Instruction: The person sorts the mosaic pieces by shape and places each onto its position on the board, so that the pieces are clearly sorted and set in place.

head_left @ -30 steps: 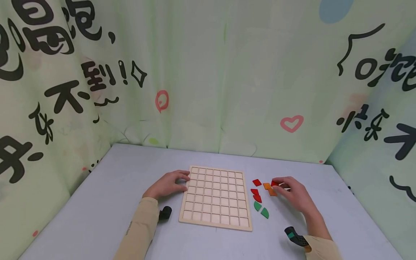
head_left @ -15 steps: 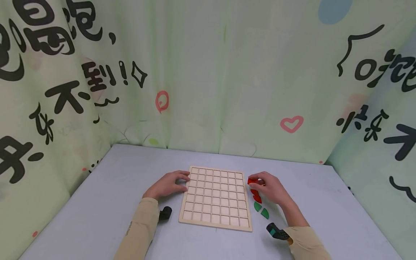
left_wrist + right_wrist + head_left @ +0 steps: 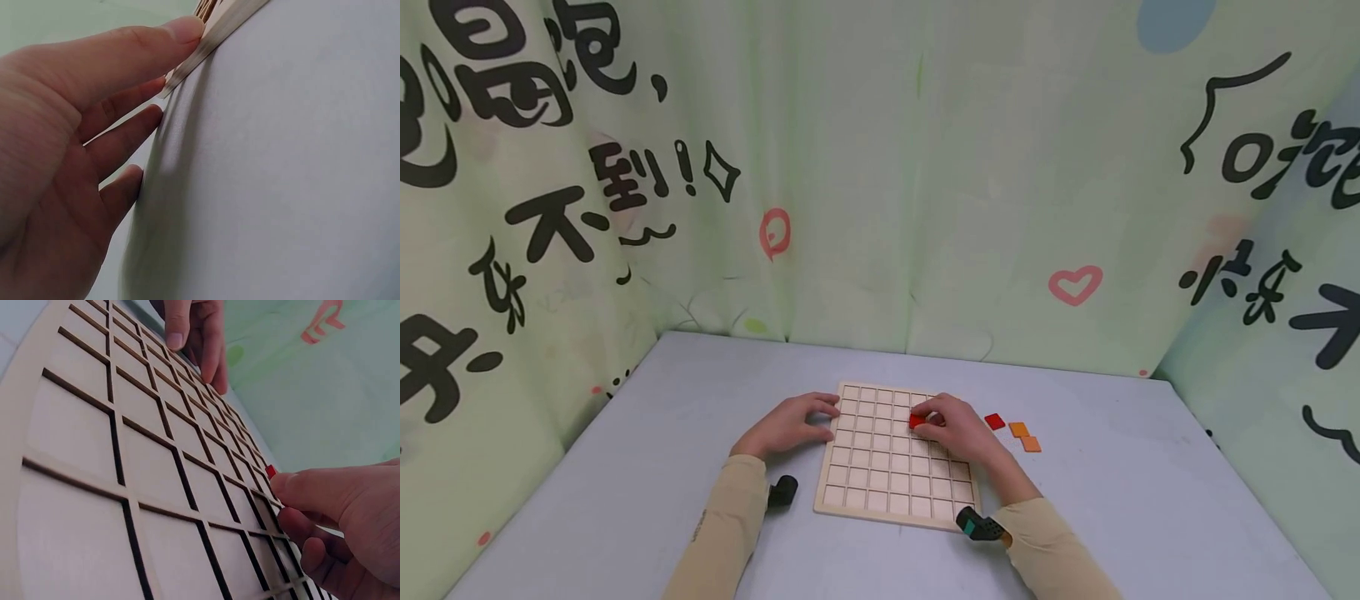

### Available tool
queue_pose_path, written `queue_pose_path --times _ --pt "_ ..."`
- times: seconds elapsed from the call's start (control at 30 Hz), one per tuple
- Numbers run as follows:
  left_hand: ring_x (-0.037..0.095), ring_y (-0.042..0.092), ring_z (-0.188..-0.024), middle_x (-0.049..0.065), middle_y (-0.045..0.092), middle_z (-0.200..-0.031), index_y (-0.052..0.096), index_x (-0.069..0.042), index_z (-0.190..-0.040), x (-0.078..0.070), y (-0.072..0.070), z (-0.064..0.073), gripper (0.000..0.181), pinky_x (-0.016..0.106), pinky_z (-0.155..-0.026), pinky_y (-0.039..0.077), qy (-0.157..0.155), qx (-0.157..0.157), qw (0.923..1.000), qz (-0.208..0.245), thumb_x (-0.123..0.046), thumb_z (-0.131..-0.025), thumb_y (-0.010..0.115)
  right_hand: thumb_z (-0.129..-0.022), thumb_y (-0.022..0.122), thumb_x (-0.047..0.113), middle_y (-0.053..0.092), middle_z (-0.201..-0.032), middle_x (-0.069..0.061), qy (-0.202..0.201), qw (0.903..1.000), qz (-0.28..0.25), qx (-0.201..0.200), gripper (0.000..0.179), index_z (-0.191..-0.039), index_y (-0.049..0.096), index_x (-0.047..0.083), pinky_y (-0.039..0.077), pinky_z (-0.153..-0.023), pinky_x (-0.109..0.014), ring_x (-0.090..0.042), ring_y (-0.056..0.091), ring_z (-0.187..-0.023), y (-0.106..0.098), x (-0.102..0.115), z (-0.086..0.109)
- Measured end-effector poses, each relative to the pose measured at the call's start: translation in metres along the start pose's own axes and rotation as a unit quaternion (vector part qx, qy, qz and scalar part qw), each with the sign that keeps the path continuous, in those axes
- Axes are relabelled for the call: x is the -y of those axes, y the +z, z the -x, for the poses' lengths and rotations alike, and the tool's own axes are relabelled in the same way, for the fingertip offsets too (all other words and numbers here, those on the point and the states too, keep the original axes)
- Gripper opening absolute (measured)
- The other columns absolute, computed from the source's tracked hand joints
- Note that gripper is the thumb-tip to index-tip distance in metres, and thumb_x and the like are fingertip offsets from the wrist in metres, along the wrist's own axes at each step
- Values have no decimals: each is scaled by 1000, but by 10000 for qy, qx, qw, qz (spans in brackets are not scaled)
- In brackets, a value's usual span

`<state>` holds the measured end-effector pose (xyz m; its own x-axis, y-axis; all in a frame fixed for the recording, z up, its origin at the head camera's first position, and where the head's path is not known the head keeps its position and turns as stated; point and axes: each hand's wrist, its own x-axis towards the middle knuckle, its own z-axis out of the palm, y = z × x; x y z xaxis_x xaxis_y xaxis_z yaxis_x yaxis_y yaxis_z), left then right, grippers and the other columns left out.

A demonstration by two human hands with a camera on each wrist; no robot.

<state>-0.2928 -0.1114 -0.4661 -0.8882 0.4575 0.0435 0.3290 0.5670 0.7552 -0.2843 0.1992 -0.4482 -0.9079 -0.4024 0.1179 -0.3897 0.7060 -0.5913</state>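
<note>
A light wooden grid board point(image 3: 850, 498) with square cells lies mid-table. My left hand point(image 3: 786, 425) stays at its left edge, the thumb tip against the side of the wood in the left wrist view and the fingers fairly straight. Between the thumb and fingers of my right hand point(image 3: 958, 429) is a small red tile point(image 3: 917, 421), pinched low over the upper right part of the grid. In the right wrist view only a bit of this red tile point(image 3: 270, 470) sticks out past the thumb.
Right of the board lie a loose red tile point(image 3: 994, 422) and two orange diamond tiles, the farther orange tile point(image 3: 1018, 429) and the nearer orange tile point(image 3: 1031, 444). The right hand and forearm cover part of the board. A patterned curtain point(image 3: 850, 208) encloses the table.
My right hand has carried a red tile leftward from beside the orange tiles to over the board. Its forearm now hides the green and other red pieces. The left hand has stayed put.
</note>
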Motion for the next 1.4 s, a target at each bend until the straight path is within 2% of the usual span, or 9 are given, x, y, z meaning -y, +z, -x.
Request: queue_pose_path --times 0.13,0.23,0.7,0.9,1.4 --pt "31 38 -138 6 51 -143 69 -6 -118 1 0 0 35 46 -114 32 -9 16 10000 -34 -13 -85 76 -91 69 10 63 -107 -7 -346 9994 20 77 25 -115 70 4 53 -77 -31 -16 59 -86 9 8 -7" --pt "30 39 -138 5 52 -143 69 -6 -118 1 0 0 35 45 -114 32 -20 22 10000 -50 -13 -85 76 -91 68 8 62 -106 -6 -423 9990 0 129 25 -116 69 4 52 -76 -29 -15 57 -85 14 14 -10" --pt "30 38 -139 6 51 -144 69 -6 -118 -6 -1 1 35 46 -114 32 -175 20 9998 95 -12 -85 76 -89 71 7 61 -101 -4 -280 9996 11 93 22 -111 71 5 52 -77 -31 -15 58 -87 25 33 -18" --pt "31 38 -138 5 51 -144 69 -7 -118 -3 0 0 35 47 -114 32 -149 33 9998 95 -14 -85 76 -88 71 8 61 -98 -2 -94 9998 38 143 21 -110 72 6 50 -73 -29 -13 54 -82 31 34 -21" --pt "29 38 -139 3 51 -144 70 -9 -117 -5 1 0 34 46 -114 32 -275 -12 9996 41 -13 -85 77 -88 72 8 62 -95 -2 -86 9997 246 -11 20 -108 72 6 48 -70 -28 -12 51 -78 34 37 -22"
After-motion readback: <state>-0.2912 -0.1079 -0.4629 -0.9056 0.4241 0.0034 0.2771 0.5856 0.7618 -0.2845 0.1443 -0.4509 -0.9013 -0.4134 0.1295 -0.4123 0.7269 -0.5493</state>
